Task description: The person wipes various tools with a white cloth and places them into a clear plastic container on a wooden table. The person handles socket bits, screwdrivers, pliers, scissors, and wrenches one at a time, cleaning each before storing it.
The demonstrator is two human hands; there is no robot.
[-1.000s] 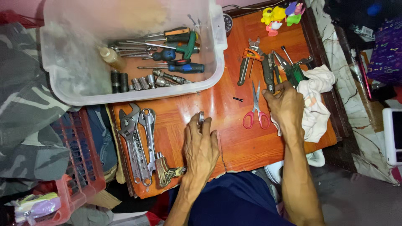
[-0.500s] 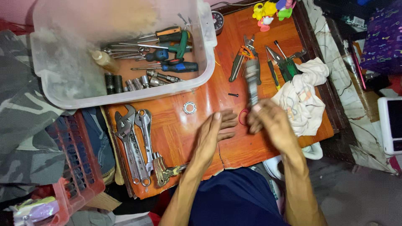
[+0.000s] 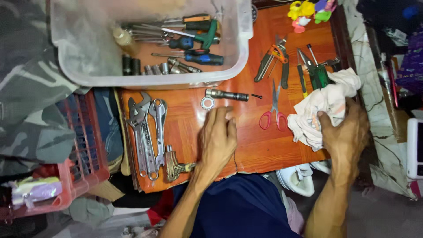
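Observation:
My left hand [image 3: 219, 137] rests flat on the orange wooden table [image 3: 253, 145], fingers together, holding nothing. Just beyond its fingertips lie a small toothed metal ring [image 3: 207, 103] and a dark cylindrical metal tool [image 3: 227, 94]. My right hand [image 3: 346, 132] grips the edge of a crumpled white cloth [image 3: 324, 105] at the table's right side. Red-handled scissors [image 3: 273, 112] lie between the two hands. A small black screw [image 3: 256, 95] sits by the tool's tip.
A clear plastic bin [image 3: 88, 66] of screwdrivers and sockets stands at the back left. Several wrenches [image 3: 147, 132] lie at the front left beside a red basket [image 3: 86, 150]. Pliers [image 3: 274, 59], green-handled tools [image 3: 315, 72] and toy figures [image 3: 310, 11] sit at the back right.
My right hand has set the cylindrical tool down by the metal ring and moved right onto the cloth. My left hand has slid forward toward the ring.

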